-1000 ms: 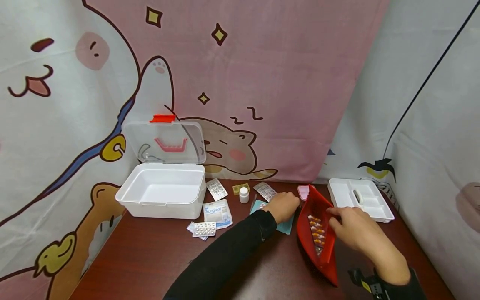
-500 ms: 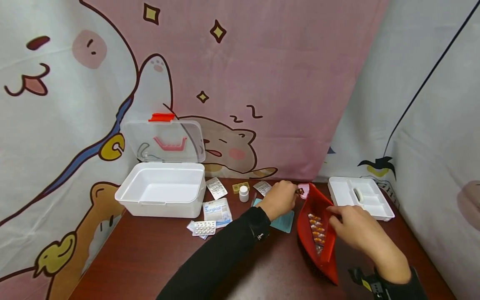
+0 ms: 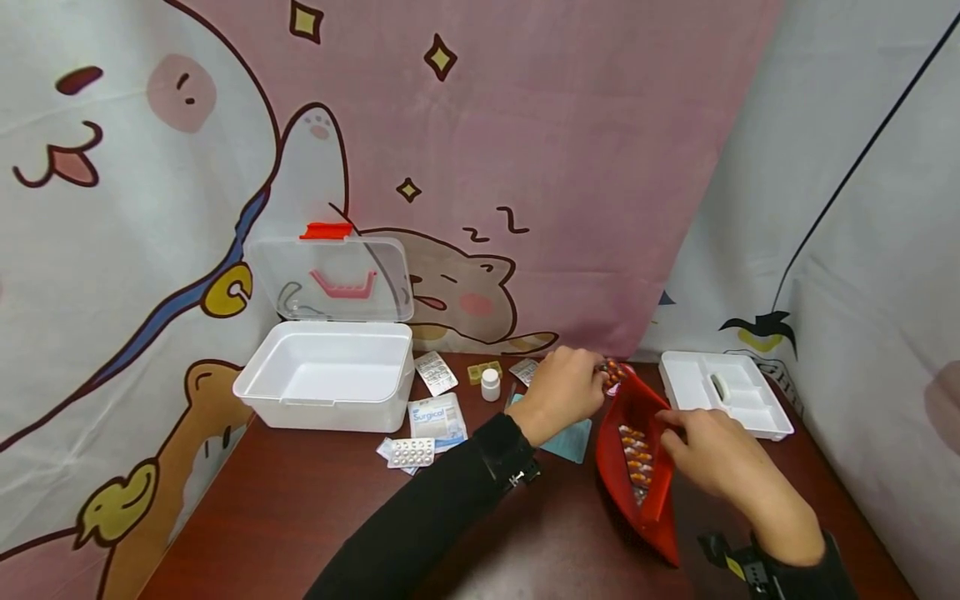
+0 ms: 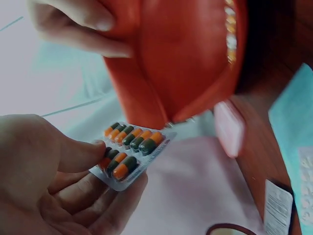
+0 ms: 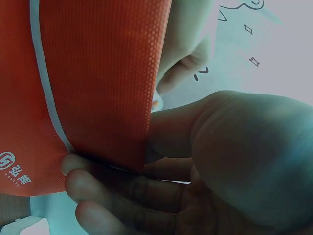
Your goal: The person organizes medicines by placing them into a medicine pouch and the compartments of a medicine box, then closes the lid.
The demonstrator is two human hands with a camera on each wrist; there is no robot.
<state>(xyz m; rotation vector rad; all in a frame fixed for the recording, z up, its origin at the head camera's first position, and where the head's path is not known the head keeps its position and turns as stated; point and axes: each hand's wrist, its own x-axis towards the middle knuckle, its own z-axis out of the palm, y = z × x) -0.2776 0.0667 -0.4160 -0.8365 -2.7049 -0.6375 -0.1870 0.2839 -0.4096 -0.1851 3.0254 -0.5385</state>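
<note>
In the head view my left hand (image 3: pixel 564 396) is beside the upper end of a red pouch (image 3: pixel 660 504). It pinches a blister pack (image 4: pixel 128 145) of orange-and-green capsules between thumb and fingers, seen close up in the left wrist view. My right hand (image 3: pixel 726 462) holds the pouch's right edge, thumb on the inner side and fingers along the outside; the right wrist view shows the pouch's outer face (image 5: pixel 102 73) with white lettering. The pouch gapes, and another capsule strip (image 3: pixel 637 458) lies inside it.
At the left stands a white box (image 3: pixel 322 415) with its clear lid (image 3: pixel 277 279) raised. A surgical packet (image 3: pixel 437 421), tablet blister pack (image 3: pixel 411 452), white bottle (image 3: pixel 490 385) and turquoise item (image 3: pixel 570 442) lie between box and pouch. Behind my right hand sits a white divided tray (image 3: pixel 690 379).
My left hand has lifted the capsule blister pack from behind the pouch's far end, turning so the pack comes into sight above the pouch. My right hand keeps its hold on the pouch edge.
</note>
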